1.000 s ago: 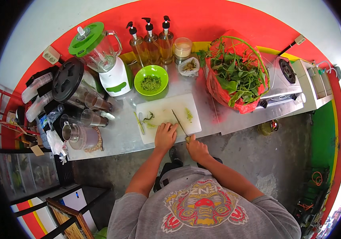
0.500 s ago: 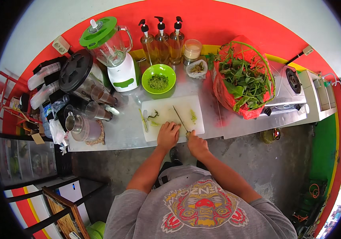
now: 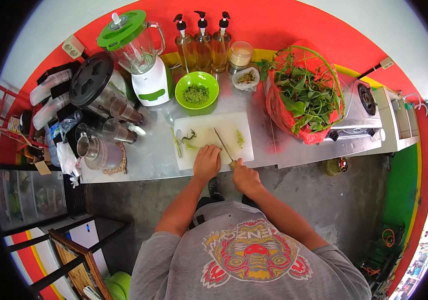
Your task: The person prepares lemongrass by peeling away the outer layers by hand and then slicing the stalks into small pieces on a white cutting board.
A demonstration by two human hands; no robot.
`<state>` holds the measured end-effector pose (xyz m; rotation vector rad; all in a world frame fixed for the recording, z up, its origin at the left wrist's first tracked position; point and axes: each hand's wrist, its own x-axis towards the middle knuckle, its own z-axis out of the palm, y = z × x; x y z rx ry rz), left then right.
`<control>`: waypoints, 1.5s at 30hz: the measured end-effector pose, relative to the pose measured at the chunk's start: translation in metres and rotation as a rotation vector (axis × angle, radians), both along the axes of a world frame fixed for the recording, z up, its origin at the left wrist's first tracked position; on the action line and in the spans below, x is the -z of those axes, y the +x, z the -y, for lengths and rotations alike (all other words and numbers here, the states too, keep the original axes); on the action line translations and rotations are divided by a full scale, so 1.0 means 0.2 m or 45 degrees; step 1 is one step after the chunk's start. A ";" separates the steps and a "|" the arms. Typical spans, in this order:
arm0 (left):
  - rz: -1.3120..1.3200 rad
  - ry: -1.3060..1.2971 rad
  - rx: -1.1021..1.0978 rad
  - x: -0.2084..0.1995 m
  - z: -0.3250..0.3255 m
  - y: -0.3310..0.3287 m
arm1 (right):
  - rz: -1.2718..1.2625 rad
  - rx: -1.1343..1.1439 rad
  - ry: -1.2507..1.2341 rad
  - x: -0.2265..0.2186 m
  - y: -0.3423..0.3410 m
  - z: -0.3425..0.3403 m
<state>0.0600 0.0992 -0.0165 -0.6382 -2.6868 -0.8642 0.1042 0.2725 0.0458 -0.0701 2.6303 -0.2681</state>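
My right hand (image 3: 245,178) is wrapped round the handle of a knife (image 3: 224,144), whose blade points away from me, slanting left over the white cutting board (image 3: 204,121). Close to the blade's left side, my left hand (image 3: 207,161) rests on the board with its fingers curled down and drawn together; whatever lies under them is hidden. Left of the blade lie a few green stems (image 3: 177,143) and a dark wilted sprig (image 3: 190,135). A small heap of chopped green pieces (image 3: 240,139) sits to its right. Behind the board stands a lime-green bowl (image 3: 197,106) holding finely chopped greens.
A red plastic bag (image 3: 280,113) full of leafy greens stands at right, before a gas stove (image 3: 358,120). Behind are a blender (image 3: 151,85), several pump bottles (image 3: 203,50), a jar (image 3: 241,54) and a small clear bag (image 3: 245,80). Cups and a steel jug (image 3: 88,148) crowd the left.
The whole view has shifted slightly, so the counter sits a little higher in the picture. Both hands keep their places at the board, and the knife stays between them.
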 end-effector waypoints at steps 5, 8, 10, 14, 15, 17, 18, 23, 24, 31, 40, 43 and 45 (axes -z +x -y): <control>0.006 0.041 -0.019 0.03 -0.01 0.00 | 0.057 0.140 -0.054 0.05 0.10 0.02; 0.042 0.032 0.006 0.00 -0.01 -0.01 | -0.054 0.082 0.004 0.09 0.03 0.02; -0.007 0.034 0.013 0.00 0.00 -0.01 | -0.082 0.002 0.045 0.08 -0.01 0.01; 0.002 0.050 0.003 0.01 0.00 0.00 | 0.058 0.027 -0.025 -0.04 0.00 0.00; 0.010 0.051 -0.004 0.02 0.00 0.00 | 0.065 0.059 -0.031 -0.01 0.05 0.00; 0.034 0.050 -0.015 0.03 -0.01 0.00 | 0.111 0.141 -0.050 0.05 0.10 0.02; 0.016 0.046 -0.010 0.03 -0.01 0.00 | 0.080 0.122 -0.049 0.07 0.09 0.02; -0.026 0.016 0.011 0.04 0.00 -0.02 | 0.013 0.035 -0.068 0.01 -0.10 0.01; -0.012 -0.009 -0.008 0.03 0.00 -0.01 | 0.039 0.041 -0.061 -0.01 -0.09 0.03; 0.007 0.009 0.038 0.02 0.01 -0.01 | 0.047 0.041 -0.029 0.04 0.09 0.00; -0.008 0.043 0.047 0.01 0.02 -0.01 | 0.135 0.062 -0.057 -0.01 0.06 0.03; -0.007 0.033 0.047 0.02 0.02 -0.03 | 0.107 0.106 -0.034 0.04 0.08 0.03; -0.009 0.027 0.053 0.01 0.02 -0.02 | 0.094 0.082 -0.025 0.03 0.04 0.04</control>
